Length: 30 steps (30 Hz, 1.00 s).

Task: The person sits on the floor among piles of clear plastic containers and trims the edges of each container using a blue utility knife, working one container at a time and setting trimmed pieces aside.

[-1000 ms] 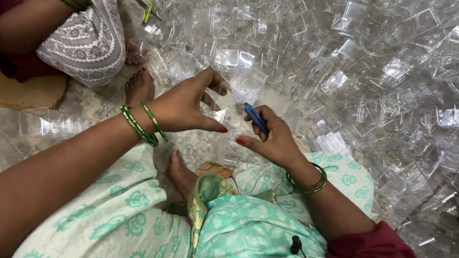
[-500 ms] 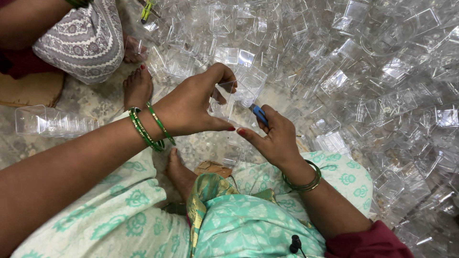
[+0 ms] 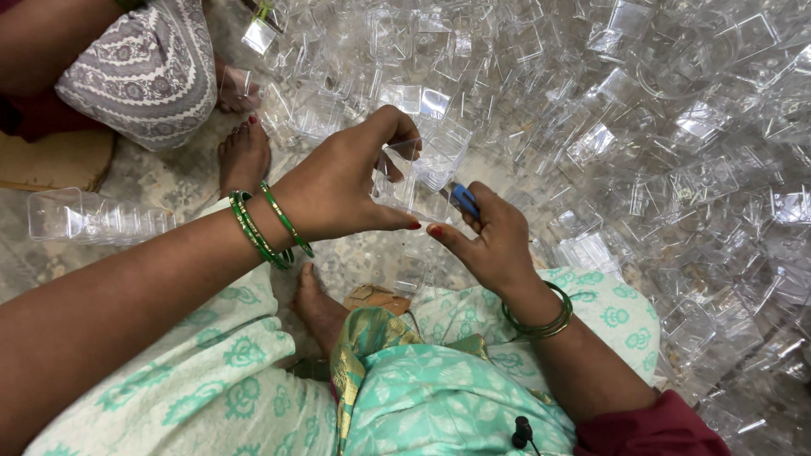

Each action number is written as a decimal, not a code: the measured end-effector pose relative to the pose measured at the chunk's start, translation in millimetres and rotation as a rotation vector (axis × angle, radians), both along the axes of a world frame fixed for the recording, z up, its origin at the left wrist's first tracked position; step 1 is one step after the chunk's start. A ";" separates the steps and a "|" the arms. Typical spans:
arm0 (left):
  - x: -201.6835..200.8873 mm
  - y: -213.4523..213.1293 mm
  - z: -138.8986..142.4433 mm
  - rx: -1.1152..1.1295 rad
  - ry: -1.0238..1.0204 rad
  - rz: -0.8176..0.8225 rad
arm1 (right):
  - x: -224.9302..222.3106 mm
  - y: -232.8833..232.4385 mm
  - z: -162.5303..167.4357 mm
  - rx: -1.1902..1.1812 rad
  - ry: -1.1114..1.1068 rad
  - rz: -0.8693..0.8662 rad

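Two hands meet at centre. Left hand [image 3: 338, 181] pinches small clear square plastic box [image 3: 404, 181] from above; right hand [image 3: 486, 245], just beside box's lower right, grips blue-handled tool [image 3: 463, 199], tip toward box.

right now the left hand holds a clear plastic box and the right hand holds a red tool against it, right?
Not quite: the tool in the right hand is blue, not red, as the head view shows. The left hand does hold a clear plastic box.
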<state>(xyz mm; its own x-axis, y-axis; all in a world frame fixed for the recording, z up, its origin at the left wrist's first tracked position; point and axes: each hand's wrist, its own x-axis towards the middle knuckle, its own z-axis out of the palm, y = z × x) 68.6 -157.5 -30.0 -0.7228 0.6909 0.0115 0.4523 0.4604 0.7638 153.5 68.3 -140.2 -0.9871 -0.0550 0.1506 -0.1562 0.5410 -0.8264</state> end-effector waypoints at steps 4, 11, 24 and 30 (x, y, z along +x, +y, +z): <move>1.6 1.9 3.5 0.003 0.005 -0.003 | -2.5 1.2 -1.6 0.015 0.036 -0.015; 2.6 5.2 6.2 -0.016 0.040 0.027 | 0.7 0.1 -10.8 0.105 0.035 -0.047; 3.7 4.6 8.3 -0.038 0.017 0.024 | -3.9 1.1 -6.6 0.017 0.069 -0.028; 0.4 3.4 7.1 0.010 0.010 0.066 | 4.6 -5.1 -4.8 -0.081 0.032 -0.006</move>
